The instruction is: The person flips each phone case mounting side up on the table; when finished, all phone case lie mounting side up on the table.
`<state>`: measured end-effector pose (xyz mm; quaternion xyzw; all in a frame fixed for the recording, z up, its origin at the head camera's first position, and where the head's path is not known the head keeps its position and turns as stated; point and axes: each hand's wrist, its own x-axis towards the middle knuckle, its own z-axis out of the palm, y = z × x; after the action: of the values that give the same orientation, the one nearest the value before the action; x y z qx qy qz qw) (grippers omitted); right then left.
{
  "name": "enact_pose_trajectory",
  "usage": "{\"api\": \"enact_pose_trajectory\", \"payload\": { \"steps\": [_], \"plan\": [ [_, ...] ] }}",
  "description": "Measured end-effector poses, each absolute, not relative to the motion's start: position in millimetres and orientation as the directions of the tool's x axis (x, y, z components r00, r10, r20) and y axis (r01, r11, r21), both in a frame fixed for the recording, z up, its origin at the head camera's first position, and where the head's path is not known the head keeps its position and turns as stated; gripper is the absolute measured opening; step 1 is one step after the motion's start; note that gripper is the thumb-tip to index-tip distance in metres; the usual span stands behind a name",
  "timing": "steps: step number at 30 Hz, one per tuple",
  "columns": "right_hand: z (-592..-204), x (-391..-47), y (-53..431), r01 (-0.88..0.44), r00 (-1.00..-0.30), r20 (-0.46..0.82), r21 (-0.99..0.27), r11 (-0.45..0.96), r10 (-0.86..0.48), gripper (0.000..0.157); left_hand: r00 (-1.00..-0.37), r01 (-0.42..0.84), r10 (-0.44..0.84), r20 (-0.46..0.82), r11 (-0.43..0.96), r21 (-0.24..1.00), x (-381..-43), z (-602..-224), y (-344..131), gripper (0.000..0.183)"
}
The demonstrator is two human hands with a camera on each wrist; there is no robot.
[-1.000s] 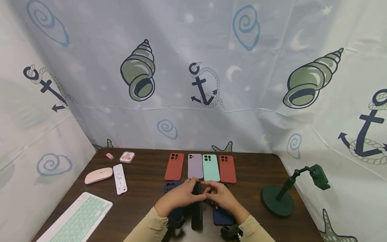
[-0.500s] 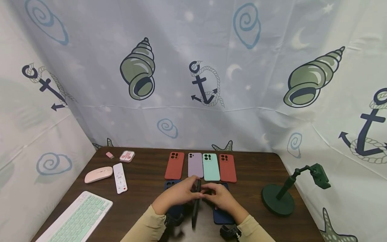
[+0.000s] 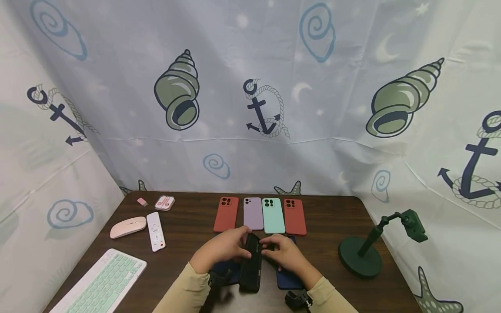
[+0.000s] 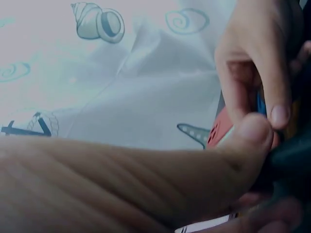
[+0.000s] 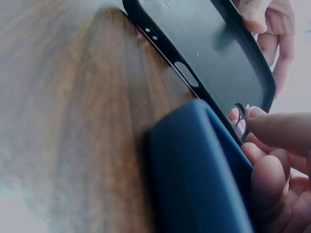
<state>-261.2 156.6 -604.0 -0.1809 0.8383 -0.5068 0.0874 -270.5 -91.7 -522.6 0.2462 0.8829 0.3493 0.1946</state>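
Note:
My left hand [image 3: 220, 251] grips a black phone case [image 3: 250, 274] by one long side, its thumb over the near face. The case is tilted up above the table, with its broad side partly turned to the head view. Across from it, my right hand [image 3: 288, 254] pinches the edge by the camera cutout [image 5: 239, 121], its thumb inside and other fingers behind in the right wrist view. One dark blue phone case [image 3: 288, 279] lies beneath my right hand. Another navy phone case [image 3: 231, 270] is largely covered by my left hand.
Behind my hands, a red case [image 3: 226, 214], a lilac case [image 3: 253, 214], a mint case [image 3: 273, 216] and a second red case [image 3: 295, 217] form a row. Left are a keyboard [image 3: 105, 282], mouse [image 3: 128, 227] and white remote [image 3: 156, 231]. A green stand [image 3: 360, 257] is right.
The black phone case has turned from nearly edge-on to showing its broad side, and its lower end has swung left. My left hand has shifted slightly left; the right has barely moved.

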Motion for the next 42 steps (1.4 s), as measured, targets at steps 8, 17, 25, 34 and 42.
{"api": "enact_pose_trajectory", "payload": {
  "steps": [8,17,25,34,42],
  "plan": [
    [-605,-262,157,-0.222,-0.918,0.043,-0.88,0.42,-0.394,0.039,-0.778,0.462,0.623,-0.087,0.66,0.592,-281,-532,-103,0.06],
    [-605,-263,155,-0.2,-0.922,0.027,-0.887,0.416,-0.385,0.039,-0.802,0.492,0.588,-0.107,0.752,0.44,-289,-557,-100,0.057],
    [-600,-263,155,-0.191,-0.925,0.013,-0.88,0.435,-0.38,0.037,-0.811,0.487,0.574,-0.114,0.77,0.413,-287,-559,-99,0.062],
    [-578,-257,150,-0.298,-0.926,0.078,-0.753,0.587,-0.369,0.04,-0.783,0.465,0.616,-0.085,0.671,0.578,-289,-547,-109,0.044],
    [-554,-248,120,-0.383,-0.879,0.116,-0.75,0.539,-0.463,0.032,-0.809,0.407,0.584,0.068,0.472,0.782,-284,-543,-155,0.027]
  ]
}}
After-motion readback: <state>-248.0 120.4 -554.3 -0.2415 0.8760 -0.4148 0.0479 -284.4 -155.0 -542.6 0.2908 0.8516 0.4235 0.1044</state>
